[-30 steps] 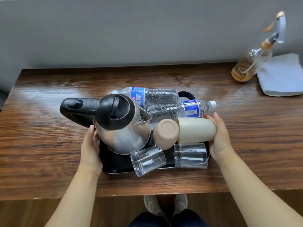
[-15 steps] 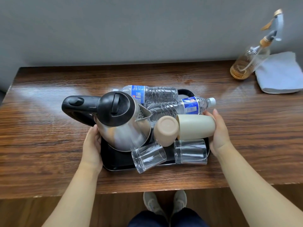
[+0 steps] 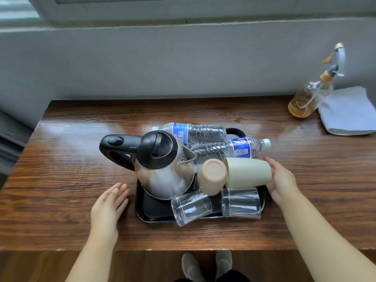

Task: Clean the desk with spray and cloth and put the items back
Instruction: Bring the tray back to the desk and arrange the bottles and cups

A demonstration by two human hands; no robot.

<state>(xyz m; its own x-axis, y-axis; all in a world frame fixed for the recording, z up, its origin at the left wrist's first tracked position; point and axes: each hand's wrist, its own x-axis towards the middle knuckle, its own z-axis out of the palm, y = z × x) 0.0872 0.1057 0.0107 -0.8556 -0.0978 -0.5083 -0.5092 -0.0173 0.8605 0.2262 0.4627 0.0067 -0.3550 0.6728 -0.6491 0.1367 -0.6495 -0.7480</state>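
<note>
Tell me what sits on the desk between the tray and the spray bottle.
Nothing: in the head view only bare wood of the desk separates the black tray from the spray bottle. The folded cloth lies beyond the bottle.

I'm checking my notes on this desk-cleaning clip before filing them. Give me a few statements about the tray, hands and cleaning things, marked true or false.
1. The kettle stands on the black tray. True.
2. The left hand grips the tray's edge. False: it is open beside the tray, clear of its edge.
3. Both water bottles lie on their sides. True.
4. The spray bottle is on the tray. False: it stands at the desk's far right corner, beside the folded cloth.
5. The right hand holds a clear glass. False: it is open at the beige cup.
</note>
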